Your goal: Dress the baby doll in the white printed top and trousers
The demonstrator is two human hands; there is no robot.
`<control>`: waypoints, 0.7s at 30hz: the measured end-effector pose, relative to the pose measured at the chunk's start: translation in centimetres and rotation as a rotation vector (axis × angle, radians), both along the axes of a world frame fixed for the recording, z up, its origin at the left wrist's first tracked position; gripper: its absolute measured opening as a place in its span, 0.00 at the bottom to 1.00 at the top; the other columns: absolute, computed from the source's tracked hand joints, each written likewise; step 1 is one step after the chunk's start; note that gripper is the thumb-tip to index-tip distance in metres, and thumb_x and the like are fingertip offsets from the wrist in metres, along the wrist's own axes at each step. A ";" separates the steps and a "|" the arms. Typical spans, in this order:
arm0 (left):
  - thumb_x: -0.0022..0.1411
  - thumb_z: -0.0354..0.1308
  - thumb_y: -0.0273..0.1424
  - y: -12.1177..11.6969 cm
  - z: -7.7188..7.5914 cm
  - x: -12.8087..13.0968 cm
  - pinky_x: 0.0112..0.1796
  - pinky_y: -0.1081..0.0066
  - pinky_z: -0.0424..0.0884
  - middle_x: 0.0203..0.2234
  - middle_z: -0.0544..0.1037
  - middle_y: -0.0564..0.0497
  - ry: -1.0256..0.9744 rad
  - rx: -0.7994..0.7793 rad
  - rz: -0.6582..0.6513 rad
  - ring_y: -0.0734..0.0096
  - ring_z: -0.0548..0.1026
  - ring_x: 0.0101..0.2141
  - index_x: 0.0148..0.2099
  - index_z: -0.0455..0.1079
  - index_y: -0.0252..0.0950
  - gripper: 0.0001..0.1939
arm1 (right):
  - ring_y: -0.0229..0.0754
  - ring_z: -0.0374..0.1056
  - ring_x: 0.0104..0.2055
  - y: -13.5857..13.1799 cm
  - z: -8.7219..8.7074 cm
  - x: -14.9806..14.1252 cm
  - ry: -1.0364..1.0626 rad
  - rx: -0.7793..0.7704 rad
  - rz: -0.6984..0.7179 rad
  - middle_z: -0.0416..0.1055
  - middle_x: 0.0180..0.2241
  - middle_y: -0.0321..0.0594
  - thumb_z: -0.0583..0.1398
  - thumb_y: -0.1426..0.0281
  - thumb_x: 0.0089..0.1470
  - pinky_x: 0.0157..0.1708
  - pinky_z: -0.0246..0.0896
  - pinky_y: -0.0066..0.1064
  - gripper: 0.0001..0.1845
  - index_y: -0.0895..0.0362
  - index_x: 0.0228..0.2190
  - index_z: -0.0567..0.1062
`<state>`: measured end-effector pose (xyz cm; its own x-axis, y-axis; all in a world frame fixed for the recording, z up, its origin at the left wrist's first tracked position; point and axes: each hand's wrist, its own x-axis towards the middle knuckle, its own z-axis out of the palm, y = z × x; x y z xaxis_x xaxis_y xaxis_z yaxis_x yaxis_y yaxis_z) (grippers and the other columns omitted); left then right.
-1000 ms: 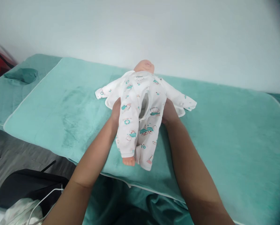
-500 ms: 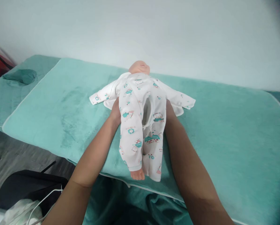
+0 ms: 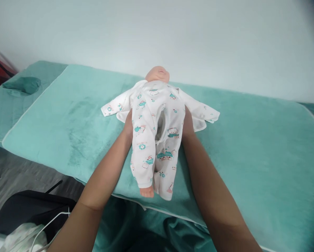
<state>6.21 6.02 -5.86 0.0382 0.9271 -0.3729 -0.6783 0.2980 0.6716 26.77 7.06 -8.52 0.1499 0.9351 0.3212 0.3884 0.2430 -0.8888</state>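
A baby doll [image 3: 158, 73] lies on its back on a teal towel [image 3: 67, 119], head toward the wall. It wears a white printed sleepsuit [image 3: 154, 133] that gapes open at the belly. One bare foot [image 3: 147, 191] sticks out of the left leg. My left hand [image 3: 128, 124] grips the doll's body on the left side and my right hand [image 3: 188, 122] grips it on the right. The fingers of both hands are tucked under the suit and hidden. The empty sleeves lie spread to either side.
A folded teal cloth [image 3: 22, 85] lies at the far left of the bed. A white wall runs behind. At the lower left a black bag [image 3: 28, 206] holds white cloth and a white cable [image 3: 49, 220]. The grey floor shows at the left.
The doll shifted slightly in my hands, its legs first swinging toward me and to the right, then back a little. Both hands stay at its sides.
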 end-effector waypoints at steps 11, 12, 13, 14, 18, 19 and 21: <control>0.71 0.54 0.36 -0.1 0.2 0.3 0.61 0.50 0.71 0.44 0.85 0.47 -0.045 0.004 -0.066 0.52 0.77 0.57 0.53 0.77 0.37 0.15 | 0.38 0.51 0.31 -0.5 1.5 -0.6 0.345 -0.094 -0.026 0.58 0.22 0.31 0.63 0.67 0.42 0.34 0.59 0.35 0.14 0.52 0.20 0.60; 0.71 0.55 0.36 -0.1 0.3 0.3 0.61 0.51 0.71 0.45 0.85 0.47 -0.042 0.001 -0.054 0.52 0.77 0.57 0.53 0.77 0.38 0.15 | 0.37 0.50 0.30 -0.5 1.5 -0.7 0.392 -0.112 -0.035 0.56 0.22 0.30 0.63 0.67 0.42 0.33 0.57 0.35 0.16 0.52 0.20 0.58; 0.70 0.55 0.36 -0.1 0.3 0.3 0.61 0.52 0.71 0.46 0.84 0.47 -0.041 0.000 -0.050 0.53 0.77 0.57 0.53 0.77 0.38 0.15 | 0.37 0.48 0.30 -0.5 1.5 -0.8 0.427 -0.125 -0.038 0.54 0.22 0.30 0.63 0.67 0.42 0.32 0.56 0.34 0.17 0.52 0.20 0.56; 0.70 0.56 0.36 0.0 0.2 0.3 0.61 0.53 0.71 0.47 0.84 0.47 -0.042 0.000 -0.053 0.53 0.77 0.57 0.54 0.77 0.38 0.15 | 0.37 0.48 0.30 -0.5 1.4 -0.9 0.452 -0.133 -0.043 0.53 0.22 0.30 0.63 0.66 0.42 0.31 0.55 0.34 0.18 0.51 0.20 0.56; 0.70 0.56 0.40 0.3 -0.2 0.2 0.61 0.52 0.71 0.50 0.83 0.44 -0.053 -0.001 -0.093 0.51 0.77 0.57 0.56 0.76 0.37 0.19 | 0.38 0.49 0.31 -0.4 1.4 -1.2 0.426 -0.110 -0.068 0.53 0.23 0.30 0.62 0.66 0.44 0.32 0.56 0.34 0.17 0.51 0.21 0.56; 0.70 0.56 0.40 0.3 -0.4 0.2 0.61 0.52 0.70 0.50 0.83 0.43 -0.059 -0.001 -0.096 0.51 0.77 0.57 0.57 0.75 0.37 0.19 | 0.38 0.50 0.32 -0.4 1.4 -1.2 0.404 -0.099 -0.075 0.54 0.23 0.31 0.62 0.66 0.45 0.33 0.57 0.34 0.16 0.52 0.21 0.57; 0.70 0.57 0.40 0.5 -0.7 0.1 0.62 0.53 0.70 0.50 0.83 0.44 -0.079 -0.004 -0.099 0.52 0.78 0.57 0.59 0.74 0.37 0.21 | 0.39 0.52 0.33 -0.5 1.4 -1.1 0.372 -0.085 -0.085 0.56 0.23 0.31 0.61 0.66 0.45 0.35 0.58 0.35 0.14 0.52 0.22 0.59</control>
